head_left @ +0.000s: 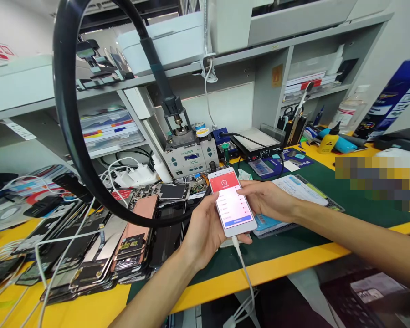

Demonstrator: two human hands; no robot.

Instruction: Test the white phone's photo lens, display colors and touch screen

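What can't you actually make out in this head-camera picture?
Head view:
Small text on the phone screen: too small to read.
Fingers of the left hand and right hand: partly hidden behind the phone.
White cable far end: cut off by bottom edge.
Pixelated patch: blurred out.

I read smartphone (231, 202): glossy glass face, smooth white rim | charging cable (245, 273) below left hand (205, 232): smooth white plastic | mat (369, 217) under right hand (266, 198): matt green | phone panels (136, 237) beyond left hand: glossy

Phone pile (99, 246) left — green mat (362, 216) open
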